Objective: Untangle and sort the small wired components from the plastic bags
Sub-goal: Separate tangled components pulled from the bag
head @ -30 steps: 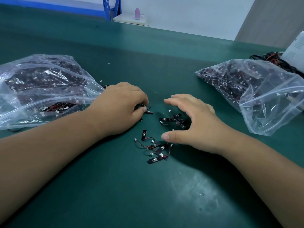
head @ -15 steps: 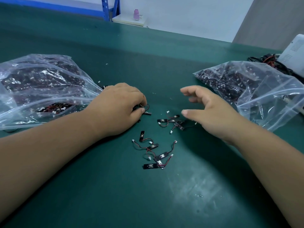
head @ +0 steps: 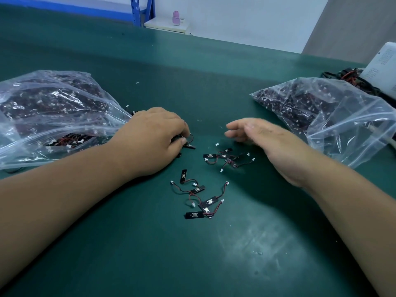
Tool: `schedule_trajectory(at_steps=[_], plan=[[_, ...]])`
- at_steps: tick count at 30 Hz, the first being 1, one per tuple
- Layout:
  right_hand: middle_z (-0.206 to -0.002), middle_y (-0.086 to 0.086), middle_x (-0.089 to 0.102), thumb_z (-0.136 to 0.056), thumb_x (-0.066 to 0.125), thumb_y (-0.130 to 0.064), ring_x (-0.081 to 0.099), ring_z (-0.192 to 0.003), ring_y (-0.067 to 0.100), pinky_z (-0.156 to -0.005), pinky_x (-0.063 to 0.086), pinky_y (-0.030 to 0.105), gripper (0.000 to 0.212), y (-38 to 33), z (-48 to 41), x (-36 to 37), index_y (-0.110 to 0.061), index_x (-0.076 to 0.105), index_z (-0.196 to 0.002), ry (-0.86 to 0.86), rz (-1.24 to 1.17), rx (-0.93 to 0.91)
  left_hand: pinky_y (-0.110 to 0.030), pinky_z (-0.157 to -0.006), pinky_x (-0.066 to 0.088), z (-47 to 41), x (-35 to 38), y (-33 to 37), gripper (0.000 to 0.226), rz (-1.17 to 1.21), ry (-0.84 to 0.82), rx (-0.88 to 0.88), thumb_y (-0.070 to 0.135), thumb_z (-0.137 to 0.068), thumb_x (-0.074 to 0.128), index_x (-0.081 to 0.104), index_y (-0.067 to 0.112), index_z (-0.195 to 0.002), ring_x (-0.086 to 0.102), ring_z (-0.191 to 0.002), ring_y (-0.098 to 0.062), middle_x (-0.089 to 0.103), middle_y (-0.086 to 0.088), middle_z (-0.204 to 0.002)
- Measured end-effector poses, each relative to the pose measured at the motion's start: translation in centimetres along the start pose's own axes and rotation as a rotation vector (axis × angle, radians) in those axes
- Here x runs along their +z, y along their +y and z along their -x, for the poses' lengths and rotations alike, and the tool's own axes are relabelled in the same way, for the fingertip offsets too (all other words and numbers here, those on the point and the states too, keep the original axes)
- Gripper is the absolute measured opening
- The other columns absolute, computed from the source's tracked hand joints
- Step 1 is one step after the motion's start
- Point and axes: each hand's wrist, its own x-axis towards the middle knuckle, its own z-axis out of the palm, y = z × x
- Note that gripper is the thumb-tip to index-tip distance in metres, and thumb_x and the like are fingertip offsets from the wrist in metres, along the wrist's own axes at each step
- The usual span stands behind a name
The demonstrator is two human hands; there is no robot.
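Small black boards with red-black wires and white plugs lie loose on the green table. One group (head: 198, 199) sits near me in the middle, another group (head: 225, 160) lies just under my right hand. My left hand (head: 150, 139) rests on the table with its fingers curled round a clump of wired components (head: 188, 142) by the mouth of the left plastic bag (head: 49, 112). My right hand (head: 265, 140) hovers with loosely spread fingers, holding nothing, beside the right plastic bag (head: 330, 116). Both bags are full of the same parts.
A white device (head: 383, 69) and a bundle of dark cables (head: 351, 78) sit at the far right behind the right bag. Tiny white plug bits are scattered on the green table (head: 192, 260). A blue rack and a pink bottle (head: 176, 18) stand beyond the far edge.
My right hand lifted off the loose components and drew back to the right toward the right bag, its fingers spreading. My left hand stayed put, still gripping its clump.
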Motion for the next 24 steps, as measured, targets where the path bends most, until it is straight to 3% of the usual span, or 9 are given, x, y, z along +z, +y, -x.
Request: schedule_trajectory(at_steps=[3, 6, 8, 11, 14, 16, 24], plan=[[-0.126, -0.024, 0.059, -0.098, 0.057, -0.043, 0.046, -0.135, 0.001, -0.104, 0.036, 0.014, 0.025, -1.0, 0.5, 1.5, -0.036, 0.06, -0.122, -0.287, 0.119, 0.049, -0.045, -0.093, 0.044, 0.0, 0.0, 0.0, 0.02, -0.015, 0.011, -0.016, 0.023, -0.095, 0.052, 0.067, 0.025, -0.107, 0.055, -0.107, -0.025, 0.067, 0.009, -0.107], [-0.152, -0.036, 0.02, -0.062, 0.056, -0.083, -0.001, -0.146, -0.012, -0.119, 0.002, 0.02, 0.091, -2.2, 2.0, 2.4, -0.058, 0.025, -0.144, -0.556, 0.539, -0.064, -0.046, -0.092, 0.043, -0.1, 0.1, -0.1, 0.025, -0.052, 0.01, -0.044, 0.019, -0.095, 0.047, 0.065, 0.025, -0.111, 0.054, -0.108, -0.026, 0.067, 0.007, -0.107], [-0.162, -0.026, 0.006, -0.057, 0.054, -0.09, -0.011, -0.148, -0.005, -0.12, -0.008, 0.032, 0.107, -3.1, 3.5, 4.0, -0.055, 0.011, -0.149, -0.522, 0.73, -0.173, -0.046, -0.092, 0.043, 0.0, 0.2, -0.2, 0.025, -0.045, 0.017, -0.058, 0.017, -0.095, 0.047, 0.065, 0.025, -0.111, 0.055, -0.108, -0.027, 0.068, 0.005, -0.108], [-0.152, -0.015, 0.024, -0.077, 0.049, -0.083, 0.012, -0.144, 0.011, -0.117, 0.011, 0.038, 0.076, -3.4, 4.7, 7.6, -0.05, 0.032, -0.143, -0.3, 0.811, -0.309, -0.047, -0.093, 0.044, -0.1, 0.3, -0.2, 0.025, -0.025, 0.01, -0.062, 0.018, -0.095, 0.047, 0.065, 0.024, -0.111, 0.055, -0.108, -0.026, 0.068, 0.005, -0.108], [-0.124, -0.016, 0.041, -0.092, 0.046, -0.063, 0.033, -0.118, 0.013, -0.103, 0.028, 0.04, 0.038, -3.1, 4.9, 8.9, -0.042, 0.054, -0.122, -0.157, 0.759, -0.376, -0.045, -0.094, 0.043, -0.1, 0.3, -0.3, 0.023, -0.031, -0.009, -0.066, 0.024, -0.097, 0.045, 0.064, 0.026, -0.11, 0.054, -0.108, -0.024, 0.066, 0.007, -0.108], [-0.109, -0.014, 0.043, -0.095, 0.051, -0.054, 0.037, -0.104, 0.015, -0.094, 0.035, 0.04, 0.023, -2.8, 4.6, 8.6, -0.036, 0.056, -0.108, -0.115, 0.716, -0.359, -0.043, -0.093, 0.043, -0.1, 0.3, -0.3, 0.022, -0.024, -0.012, -0.063, 0.028, -0.097, 0.044, 0.063, 0.027, -0.109, 0.054, -0.107, -0.023, 0.065, 0.008, -0.107], [-0.074, -0.009, 0.038, -0.091, 0.026, -0.059, 0.042, -0.073, 0.019, -0.065, 0.038, 0.037, 0.037, -1.6, 2.2, 4.2, -0.026, 0.037, -0.076, -0.107, 1.054, -0.342, -0.043, -0.096, 0.042, -0.1, 0.0, 0.0, 0.029, -0.012, -0.055, -0.046, 0.043, -0.096, 0.043, 0.061, 0.027, -0.111, 0.053, -0.108, -0.021, 0.064, 0.009, -0.107]])
